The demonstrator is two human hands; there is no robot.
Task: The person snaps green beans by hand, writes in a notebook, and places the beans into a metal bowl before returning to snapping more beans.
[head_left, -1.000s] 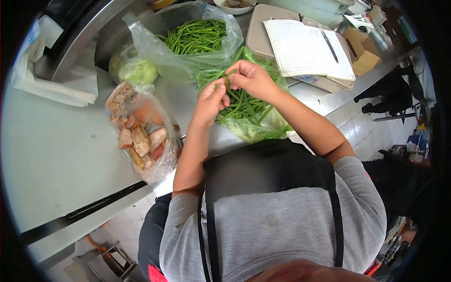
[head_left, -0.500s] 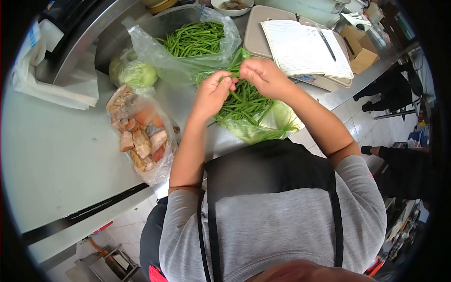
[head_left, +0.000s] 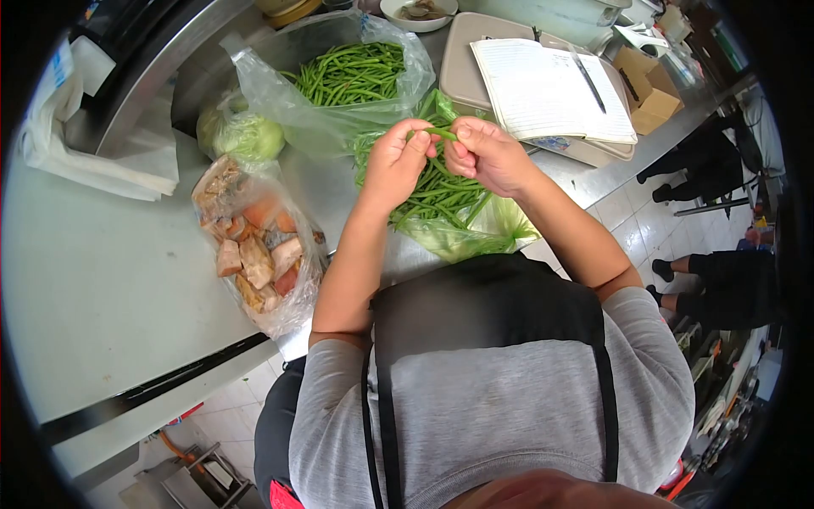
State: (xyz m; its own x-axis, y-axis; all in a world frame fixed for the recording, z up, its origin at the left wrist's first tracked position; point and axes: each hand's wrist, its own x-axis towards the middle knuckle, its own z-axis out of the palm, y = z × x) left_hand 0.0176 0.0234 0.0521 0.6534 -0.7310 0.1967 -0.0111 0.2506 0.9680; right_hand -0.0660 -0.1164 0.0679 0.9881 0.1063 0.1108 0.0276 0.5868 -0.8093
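Observation:
Between my two hands a green bean is stretched, one end pinched by each. My left hand has thumb and fingers closed on its left end. My right hand grips the right end, fingers curled under. Just below them lies a heap of green beans in an opened pale green plastic bag, partly hidden by my hands. Farther off, a clear plastic bag holds more green beans.
At left are a bagged cabbage and a bag of meat chunks. An open notebook with a pen rests on a lidded box. A cardboard box stands beyond. Other people's legs show at right.
My hands have come slightly lower and moved a little apart, and the bean between them now shows clearly. At right, another person's legs have shifted.

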